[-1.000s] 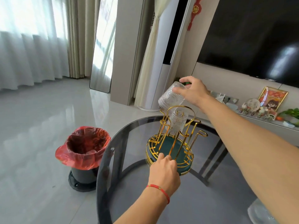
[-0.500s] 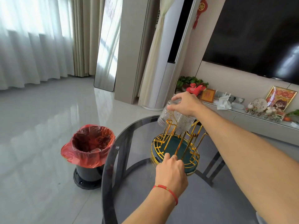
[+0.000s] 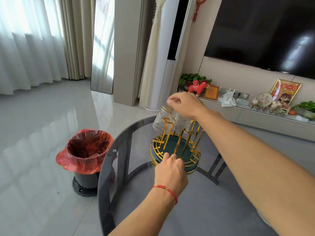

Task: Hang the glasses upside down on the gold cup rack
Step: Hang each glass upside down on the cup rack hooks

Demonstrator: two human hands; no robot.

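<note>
The gold cup rack (image 3: pixel 190 155) with a teal base stands on the round dark glass table (image 3: pixel 196 206). A ribbed clear glass (image 3: pixel 159 120) hangs upside down on a far-left peg, and a second glass (image 3: pixel 181 123) hangs beside it, partly behind the gold wires. My right hand (image 3: pixel 185 106) hovers just over the first glass's upturned base, fingers loosely curled and not wrapped around it. My left hand (image 3: pixel 170 169), a red string at the wrist, pinches the rack's near rim.
A bin with a red bag (image 3: pixel 86 154) stands on the floor left of the table. Behind the table a low TV shelf (image 3: pixel 265 114) carries plants, frames and ornaments. The table's rounded edge (image 3: pixel 102 176) runs close to the bin.
My right hand lowered the glass from above the rack onto a peg and its fingers have lifted off it. My left hand has stayed on the rack's rim.
</note>
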